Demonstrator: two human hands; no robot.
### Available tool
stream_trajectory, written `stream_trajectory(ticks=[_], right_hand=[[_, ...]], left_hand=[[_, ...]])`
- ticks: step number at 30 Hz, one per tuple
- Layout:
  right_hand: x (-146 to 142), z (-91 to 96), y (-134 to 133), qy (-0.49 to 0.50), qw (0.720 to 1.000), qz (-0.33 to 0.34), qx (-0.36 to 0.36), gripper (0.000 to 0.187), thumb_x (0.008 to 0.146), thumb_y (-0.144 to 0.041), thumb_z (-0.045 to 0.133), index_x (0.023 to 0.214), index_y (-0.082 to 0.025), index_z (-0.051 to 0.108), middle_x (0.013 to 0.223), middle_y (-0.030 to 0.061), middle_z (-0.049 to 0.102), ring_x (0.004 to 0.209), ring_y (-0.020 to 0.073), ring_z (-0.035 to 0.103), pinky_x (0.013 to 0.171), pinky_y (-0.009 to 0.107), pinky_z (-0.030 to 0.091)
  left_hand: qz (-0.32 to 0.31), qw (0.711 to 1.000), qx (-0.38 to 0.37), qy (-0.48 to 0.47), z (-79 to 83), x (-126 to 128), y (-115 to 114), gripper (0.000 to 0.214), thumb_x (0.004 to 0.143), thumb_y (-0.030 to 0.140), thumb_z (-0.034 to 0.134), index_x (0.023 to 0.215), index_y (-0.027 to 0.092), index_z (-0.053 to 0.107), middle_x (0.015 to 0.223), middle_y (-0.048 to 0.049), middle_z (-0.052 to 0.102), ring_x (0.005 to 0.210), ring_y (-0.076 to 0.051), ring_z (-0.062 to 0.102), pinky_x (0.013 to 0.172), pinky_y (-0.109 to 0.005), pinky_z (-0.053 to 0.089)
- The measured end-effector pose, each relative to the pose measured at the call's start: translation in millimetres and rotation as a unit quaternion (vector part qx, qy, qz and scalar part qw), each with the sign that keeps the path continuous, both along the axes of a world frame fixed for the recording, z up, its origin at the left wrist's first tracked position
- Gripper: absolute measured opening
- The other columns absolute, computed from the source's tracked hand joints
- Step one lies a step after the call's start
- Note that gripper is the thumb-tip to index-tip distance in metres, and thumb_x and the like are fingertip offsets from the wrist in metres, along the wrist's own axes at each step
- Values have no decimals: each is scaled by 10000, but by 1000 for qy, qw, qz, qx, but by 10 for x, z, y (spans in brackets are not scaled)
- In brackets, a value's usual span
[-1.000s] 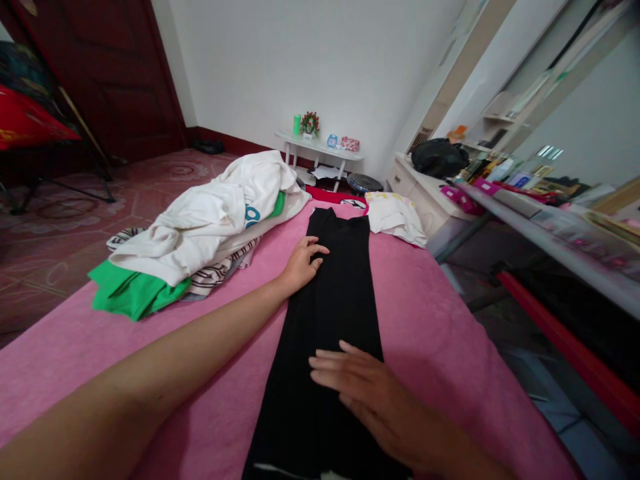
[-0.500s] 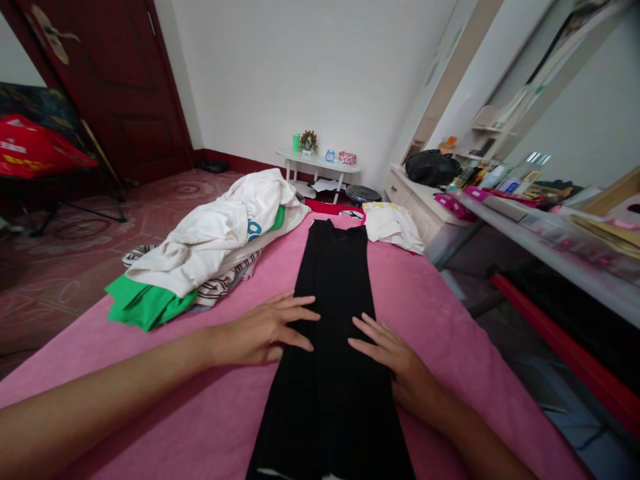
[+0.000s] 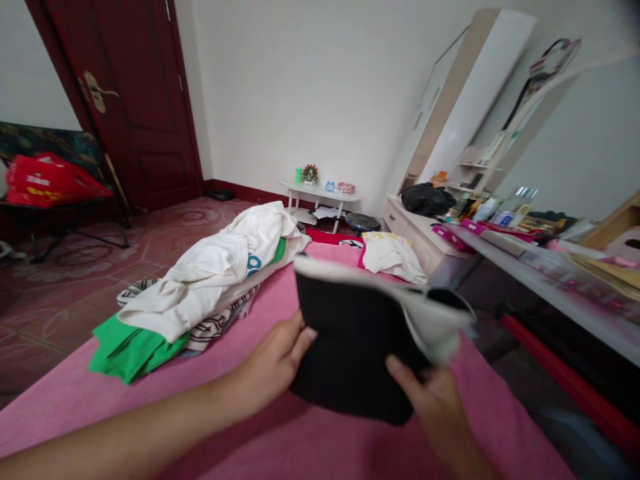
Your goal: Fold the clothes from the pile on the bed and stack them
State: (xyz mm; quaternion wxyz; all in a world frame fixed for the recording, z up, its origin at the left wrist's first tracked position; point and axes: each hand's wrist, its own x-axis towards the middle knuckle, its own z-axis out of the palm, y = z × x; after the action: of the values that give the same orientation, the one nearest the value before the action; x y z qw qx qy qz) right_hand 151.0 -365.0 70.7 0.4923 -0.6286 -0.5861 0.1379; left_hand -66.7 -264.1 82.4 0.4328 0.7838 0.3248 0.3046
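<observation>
A pair of black trousers [image 3: 350, 340], folded into a short bundle, hangs above the bed between my hands. Its pale inner side [image 3: 435, 327] shows along the top and right, slightly blurred. My left hand [image 3: 283, 353] is closed on the bundle's left edge, thumb on the near face and fingers mostly hidden behind. At the lower right, my right hand [image 3: 433, 393] grips the cloth with its thumb pressed on the black face.
A heap of white clothes [image 3: 200, 280] with a green garment [image 3: 135, 350] lies on the pink bedspread [image 3: 210, 427], left. Another white garment [image 3: 393, 257] rests at the far right. A cluttered dressing table [image 3: 530, 260] borders the right side; a small white table [image 3: 320, 191] stands by the wall.
The black trousers lay stretched lengthwise on the bed under my spread hands. Now they are folded short and lifted, with both hands closed on them. The view has tilted upward slightly.
</observation>
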Motion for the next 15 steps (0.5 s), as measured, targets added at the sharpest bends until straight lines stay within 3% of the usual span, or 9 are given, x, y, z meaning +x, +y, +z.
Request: stream_trajectory(ticks=[2,4,7,11,15], right_hand=[[146,67,342,63,997,-42,29,440,840,-476,512,1160,-186,599,998,90,710,920,268,666,772,392,560],[318,28,705,100,989,-87,61,456,834,-453,519,1183,-164,571,1116,106,671,1011,265,635,859,394,520],[573,-254,1138,29,987,-161,-4,491,791,-440,545,1155,-113,581,1133,165,650,1057,300,608,905,434,475],[775,-705,1342,-102,962,-214,-134,511,809,-442,500,1184,-101,563,1124,214,637,1046,331,611,866,467,471],[808,-813,1329,-123,959,-209,-149,519,824,-462,470,1196,-111,560,1122,210,638,1057,328,604,860,447,470]], left_hand=[[73,992,57,-82,-12,311,370,355,933,422,344,1131,216,555,1100,-49,647,1055,-215,573,950,-343,439],[129,983,76,-109,-66,593,747,333,927,424,388,1125,189,515,1095,-64,645,1024,-209,595,898,-320,460],[182,981,59,11,-282,876,1160,443,838,450,568,1162,166,467,1069,-106,655,981,-244,625,816,-327,484],[225,940,85,241,-631,1005,1328,529,815,467,594,1237,181,450,1002,-143,674,965,-310,633,765,-378,475],[224,932,101,268,-718,1000,1300,542,837,508,541,1275,207,432,1015,-131,675,964,-311,633,741,-367,471]])
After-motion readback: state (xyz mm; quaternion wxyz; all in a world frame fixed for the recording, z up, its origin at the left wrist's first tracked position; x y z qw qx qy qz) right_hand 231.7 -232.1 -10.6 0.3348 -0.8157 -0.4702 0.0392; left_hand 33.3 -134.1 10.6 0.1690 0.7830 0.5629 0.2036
